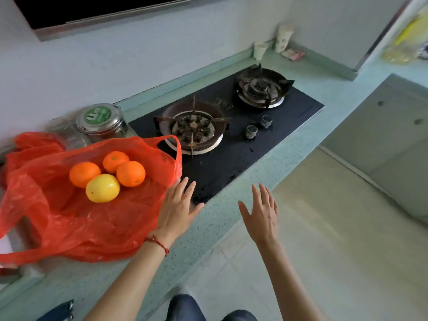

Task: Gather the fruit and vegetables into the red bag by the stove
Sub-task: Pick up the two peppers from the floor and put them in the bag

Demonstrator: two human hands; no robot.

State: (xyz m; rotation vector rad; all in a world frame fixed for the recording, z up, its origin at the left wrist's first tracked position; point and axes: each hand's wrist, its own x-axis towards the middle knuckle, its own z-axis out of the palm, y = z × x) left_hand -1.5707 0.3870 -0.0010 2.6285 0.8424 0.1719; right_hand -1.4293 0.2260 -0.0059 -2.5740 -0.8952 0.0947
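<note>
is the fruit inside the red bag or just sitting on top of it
On top, it seems: three oranges and a yellow fruit show unveiled by plastic on the flattened red bag.

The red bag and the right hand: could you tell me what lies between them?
In the head view, the open left hand lies between, touching the red bag; beyond it, bare countertop reaches the right hand.

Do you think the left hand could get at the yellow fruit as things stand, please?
Probably yes. The left hand is open and empty at the red bag's edge, and the yellow fruit lies uncovered on the plastic, nearer than the three oranges.
</note>
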